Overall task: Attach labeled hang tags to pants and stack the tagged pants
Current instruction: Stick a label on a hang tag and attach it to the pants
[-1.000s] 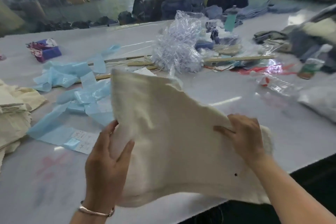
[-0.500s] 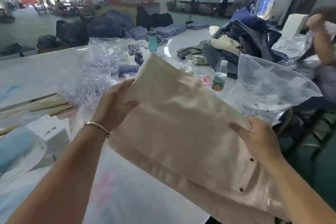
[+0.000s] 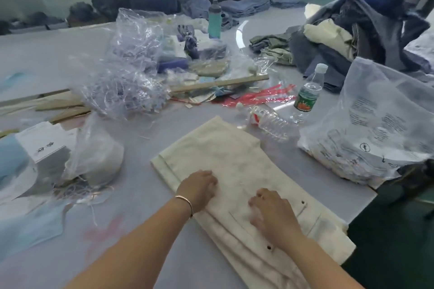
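Folded cream pants [image 3: 225,155] lie flat on the grey table [image 3: 145,206], stretching from the middle toward the near right corner. My left hand [image 3: 198,189], with a bracelet on its wrist, rests on the cloth near the left fold, fingers bent down onto it. My right hand [image 3: 273,214] lies on the pants near the waistband and its dark buttons, fingers spread loosely. The picture is blurred, so I cannot make out whether either hand pinches any cloth. No hang tag shows on the pants.
A white box [image 3: 44,141] and a clear bag [image 3: 98,155] sit at the left. Tangled clear plastic [image 3: 126,73], wooden sticks [image 3: 218,83] and two water bottles [image 3: 307,91] lie behind. A printed poly bag [image 3: 375,122] and piled garments [image 3: 352,33] fill the right.
The pants were held up in the air in both hands; now they lie flat on the table near its right corner, and both hands rest on top of them.
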A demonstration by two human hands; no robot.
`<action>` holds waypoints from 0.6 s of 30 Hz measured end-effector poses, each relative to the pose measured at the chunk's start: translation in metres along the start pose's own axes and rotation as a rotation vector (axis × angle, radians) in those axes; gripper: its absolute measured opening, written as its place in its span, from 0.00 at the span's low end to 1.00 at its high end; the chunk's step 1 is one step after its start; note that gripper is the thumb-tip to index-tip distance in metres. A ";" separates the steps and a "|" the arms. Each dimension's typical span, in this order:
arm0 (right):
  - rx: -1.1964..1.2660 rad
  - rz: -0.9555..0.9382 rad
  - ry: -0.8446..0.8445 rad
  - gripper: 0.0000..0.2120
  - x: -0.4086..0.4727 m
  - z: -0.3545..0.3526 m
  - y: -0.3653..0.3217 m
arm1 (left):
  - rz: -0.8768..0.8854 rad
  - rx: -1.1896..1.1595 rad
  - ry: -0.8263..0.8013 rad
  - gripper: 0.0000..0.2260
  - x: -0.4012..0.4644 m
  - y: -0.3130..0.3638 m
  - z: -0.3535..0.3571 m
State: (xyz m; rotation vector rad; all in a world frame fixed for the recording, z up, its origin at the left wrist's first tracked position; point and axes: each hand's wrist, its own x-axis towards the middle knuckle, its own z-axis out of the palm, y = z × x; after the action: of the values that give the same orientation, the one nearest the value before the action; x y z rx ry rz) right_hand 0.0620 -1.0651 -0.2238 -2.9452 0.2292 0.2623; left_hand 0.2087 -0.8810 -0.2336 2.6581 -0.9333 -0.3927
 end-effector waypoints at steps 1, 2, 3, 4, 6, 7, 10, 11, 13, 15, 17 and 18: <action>0.006 0.001 0.000 0.18 0.002 -0.002 0.000 | 0.003 -0.013 -0.009 0.13 0.000 -0.002 -0.002; 0.021 -0.003 0.003 0.17 0.004 -0.003 -0.003 | -0.004 -0.042 -0.017 0.13 -0.001 -0.004 -0.005; 0.058 -0.013 0.009 0.15 0.007 -0.005 -0.007 | -0.022 -0.080 -0.022 0.13 -0.004 -0.007 -0.009; 0.115 -0.029 0.013 0.13 0.011 -0.007 -0.013 | -0.047 -0.124 -0.018 0.13 -0.009 -0.010 -0.013; 0.285 -0.063 0.023 0.09 0.017 -0.009 -0.036 | -0.115 -0.230 0.031 0.12 -0.030 -0.020 -0.025; 0.366 -0.088 0.020 0.08 0.020 -0.010 -0.052 | -0.153 -0.281 0.073 0.12 -0.045 -0.027 -0.033; 0.472 -0.246 -0.021 0.08 0.027 -0.016 -0.119 | -0.267 -0.431 0.250 0.10 -0.108 -0.061 -0.068; 0.497 -0.313 -0.043 0.08 0.028 -0.018 -0.145 | -0.316 -0.467 0.320 0.09 -0.135 -0.076 -0.082; 0.522 -0.460 -0.086 0.10 0.029 -0.024 -0.204 | -0.433 -0.468 0.486 0.08 -0.202 -0.112 -0.117; 0.538 -0.586 -0.116 0.12 0.025 -0.029 -0.268 | -0.557 -0.421 0.668 0.06 -0.281 -0.150 -0.151; 0.551 -0.690 -0.160 0.11 0.016 -0.031 -0.336 | -0.708 -0.353 0.827 0.06 -0.365 -0.182 -0.178; 0.549 -0.738 -0.181 0.10 0.009 -0.030 -0.372 | -0.787 -0.319 0.895 0.05 -0.406 -0.198 -0.189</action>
State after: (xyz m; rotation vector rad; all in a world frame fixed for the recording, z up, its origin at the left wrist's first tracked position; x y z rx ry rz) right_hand 0.1382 -0.7103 -0.1373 -2.2469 -0.6839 0.2902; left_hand 0.0797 -0.4388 -0.0680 2.3604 0.4131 0.4498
